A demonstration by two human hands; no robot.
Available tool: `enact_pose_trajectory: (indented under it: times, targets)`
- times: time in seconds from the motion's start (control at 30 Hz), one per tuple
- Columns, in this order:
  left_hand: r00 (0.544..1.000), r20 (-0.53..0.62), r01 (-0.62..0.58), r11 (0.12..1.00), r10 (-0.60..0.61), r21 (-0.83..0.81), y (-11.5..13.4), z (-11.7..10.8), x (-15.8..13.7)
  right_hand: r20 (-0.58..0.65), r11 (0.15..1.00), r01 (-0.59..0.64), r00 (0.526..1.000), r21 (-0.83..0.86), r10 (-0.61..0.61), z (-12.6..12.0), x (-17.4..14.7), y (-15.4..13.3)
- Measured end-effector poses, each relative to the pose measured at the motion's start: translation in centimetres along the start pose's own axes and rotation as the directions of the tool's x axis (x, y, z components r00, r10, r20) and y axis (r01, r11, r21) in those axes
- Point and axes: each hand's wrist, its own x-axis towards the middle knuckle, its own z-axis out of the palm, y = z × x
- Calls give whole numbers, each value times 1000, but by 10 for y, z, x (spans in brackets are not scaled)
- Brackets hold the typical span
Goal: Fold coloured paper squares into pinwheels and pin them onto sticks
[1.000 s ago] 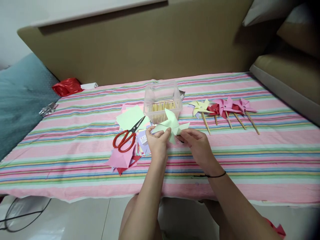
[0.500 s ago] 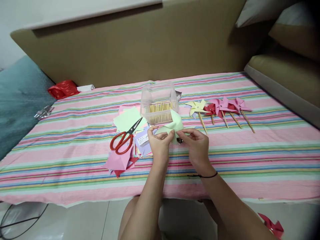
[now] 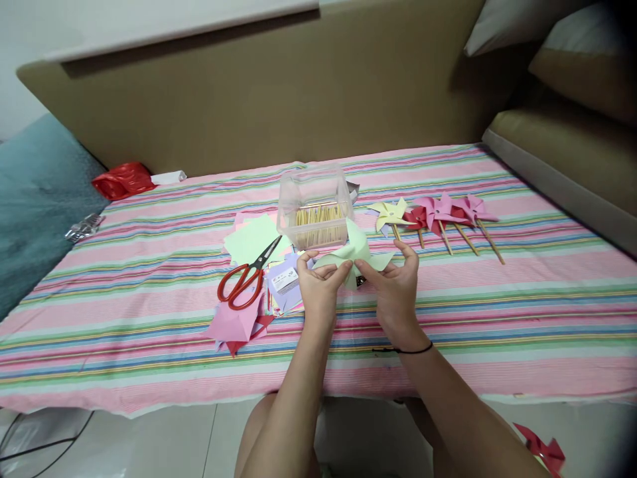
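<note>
Both thumbs now meet at the middle of a pale green paper pinwheel (image 3: 355,247).
The right hand (image 3: 398,292) has shifted inward from the tip of the 3 o'clock blade, and its thumb presses beside that of the left hand (image 3: 319,289), which keeps its grip; the work seems to have turned from handling one blade to securing the centre. Each hand pinches the paper narrowly between thumb and fingers, though the fingertips behind it are hidden. The pinwheel is held above the striped cloth (image 3: 149,279), with no stick visible on it. Around it, the clear plastic box (image 3: 314,178) of sticks lies toward 11 o'clock, the red-handled scissors (image 3: 257,263) at 9 and a yellow pinwheel (image 3: 391,212) on a stick toward 1.
</note>
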Motion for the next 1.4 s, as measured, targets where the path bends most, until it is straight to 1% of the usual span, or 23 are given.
enact_pose_trajectory:
  times: [0.13, 0.23, 0.33, 0.4, 0.57, 0.67, 0.8, 0.97, 1.07, 1.13, 1.23, 1.3, 1.4]
  targets:
    - [1000, -10, 6, 1000, -6, 0, 0, 0, 0, 37, 999, 17, 999, -47, -15, -2, 1, 1]
    - [1000, -23, 1, 1000, 0, 3, -1, 0, 0, 41, 999, 9, 999, -33, -8, -2, 0, 2]
    - [999, -34, -7, 1000, 7, 8, -2, 0, 0, 35, 1000, -26, 999, 0, 26, -1, -1, 1]
    - [998, -55, -4, 1000, 4, 1, -3, 0, -1, 34, 999, -46, 998, 20, 45, 1, -2, 0]
    - [987, -157, 32, 999, -36, -28, -3, 2, -2, 52, 996, -76, 996, 53, 74, 3, -3, 1]
    - [988, -148, 38, 999, -42, -27, -3, 2, -2, 41, 995, -90, 995, 32, 89, 2, -1, 2]
    - [995, -79, 54, 998, -55, -12, -2, 0, -2, 41, 992, -124, 991, 22, 123, -1, 3, 1]
    - [991, 63, 113, 993, -114, 28, 3, -4, 0, 83, 991, -132, 988, -26, 134, -8, 10, -2]
    - [963, 207, 168, 985, -173, 40, 12, -11, 3, 112, 989, -141, 983, -51, 146, -17, 17, -5]
    - [935, 288, 186, 978, -206, 96, 20, -17, 6, 149, 983, -148, 975, -111, 163, -23, 22, -9]
    - [900, 362, 187, 965, -244, 185, 28, -24, 8, 237, 958, -176, 944, -228, 230, -31, 27, -14]
    - [887, 385, 185, 961, -253, 205, 27, -27, 9, 309, 942, -208, 907, -265, 287, -33, 28, -14]
    - [896, 372, 178, 963, -243, 201, 19, -28, 10, 390, 934, -230, 861, -273, 326, -33, 27, -11]
